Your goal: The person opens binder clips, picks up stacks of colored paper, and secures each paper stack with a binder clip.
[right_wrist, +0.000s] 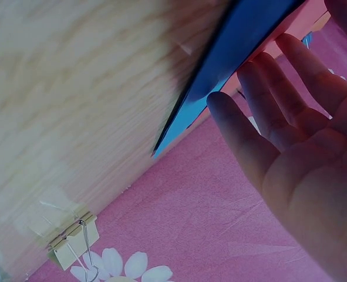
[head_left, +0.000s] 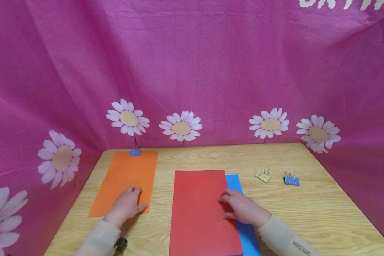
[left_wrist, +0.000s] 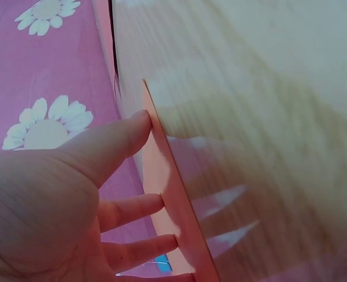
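An orange sheet [head_left: 132, 172] lies at the left of the table, with a blue binder clip [head_left: 135, 153] at its far edge. On its near right part rests my left hand [head_left: 125, 205]; in the left wrist view the thumb and fingertips touch the orange surface. A red sheet [head_left: 198, 206] lies in the middle, partly covering a blue sheet [head_left: 234, 182] that sticks out on its right. My right hand [head_left: 244, 208] reaches over their right side. Its fingers [right_wrist: 241, 120], loosely extended, touch the sheets in the right wrist view.
Right of the sheets lie a gold binder clip [head_left: 262, 175] and another blue binder clip [head_left: 291, 180], handles up. A small black object [head_left: 121, 244] is beside the left sleeve. A magenta curtain [head_left: 211, 71] with daisies surrounds the wooden table [head_left: 323, 220] at the back and sides.
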`<state>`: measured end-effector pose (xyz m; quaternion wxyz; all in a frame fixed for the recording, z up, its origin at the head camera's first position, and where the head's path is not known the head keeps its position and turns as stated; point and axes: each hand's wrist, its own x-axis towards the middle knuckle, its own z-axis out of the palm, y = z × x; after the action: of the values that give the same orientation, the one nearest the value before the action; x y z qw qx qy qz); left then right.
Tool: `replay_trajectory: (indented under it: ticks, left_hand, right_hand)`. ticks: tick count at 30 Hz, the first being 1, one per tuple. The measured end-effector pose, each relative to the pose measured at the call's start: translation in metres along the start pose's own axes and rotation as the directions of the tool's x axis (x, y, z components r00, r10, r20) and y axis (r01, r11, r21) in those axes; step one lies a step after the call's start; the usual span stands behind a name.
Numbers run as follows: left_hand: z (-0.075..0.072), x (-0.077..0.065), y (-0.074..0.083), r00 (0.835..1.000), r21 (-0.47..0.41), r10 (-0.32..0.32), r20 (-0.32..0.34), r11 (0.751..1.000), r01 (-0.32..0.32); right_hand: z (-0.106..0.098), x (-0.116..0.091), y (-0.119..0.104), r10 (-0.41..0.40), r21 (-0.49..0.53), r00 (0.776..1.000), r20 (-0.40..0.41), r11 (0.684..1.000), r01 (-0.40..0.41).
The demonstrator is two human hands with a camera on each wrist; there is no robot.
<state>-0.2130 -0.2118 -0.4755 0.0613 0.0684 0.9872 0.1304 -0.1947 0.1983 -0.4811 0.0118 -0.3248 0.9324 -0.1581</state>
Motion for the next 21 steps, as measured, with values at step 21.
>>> replay_trajectory:
  ticks: [21]
  left_hand:
    - [-0.003,0.0,-0.013,1.0,0.004,-0.002,-0.001,1.0,0.002]
  right_hand:
    - [0.0,0.001,-0.001,0.002,-0.017,1.0,-0.001,1.0,-0.002]
